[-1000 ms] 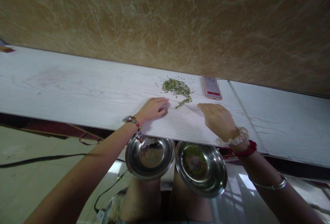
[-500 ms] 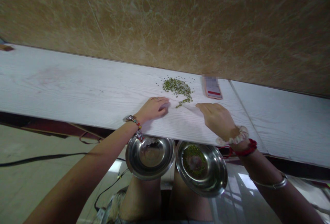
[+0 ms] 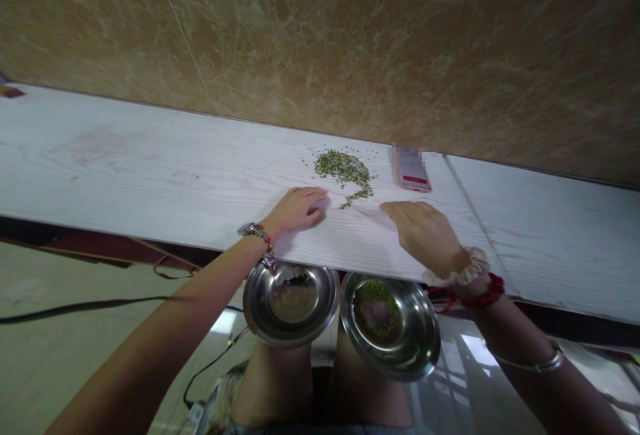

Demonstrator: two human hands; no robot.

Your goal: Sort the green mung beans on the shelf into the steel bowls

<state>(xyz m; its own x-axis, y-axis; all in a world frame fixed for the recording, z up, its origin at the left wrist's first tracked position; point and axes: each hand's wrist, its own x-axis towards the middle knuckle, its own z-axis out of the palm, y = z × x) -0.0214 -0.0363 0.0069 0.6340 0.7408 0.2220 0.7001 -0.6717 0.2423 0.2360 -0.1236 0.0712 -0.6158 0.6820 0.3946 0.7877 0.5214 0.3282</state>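
A small heap of green beans (image 3: 344, 169) lies on the white wooden tabletop (image 3: 150, 168) near the wall. My left hand (image 3: 296, 210) rests on the table just left of the beans' lower tail, fingers curled and pressed down on the surface. My right hand (image 3: 423, 229) lies flat on the table to the right of that tail, fingers stretched toward the beans. Two steel bowls sit on my lap under the table edge: the left bowl (image 3: 290, 301) holds a few pale grains, the right bowl (image 3: 391, 325) holds green beans.
A pink phone (image 3: 413, 173) lies on the table right of the beans, close to the brown marbled wall (image 3: 350, 41). A seam (image 3: 475, 221) divides the tabletop at the right. Black cables (image 3: 100, 305) run over the floor at the left.
My right hand has slid slightly back toward the table edge. The left hand and the beans have stayed where they were.
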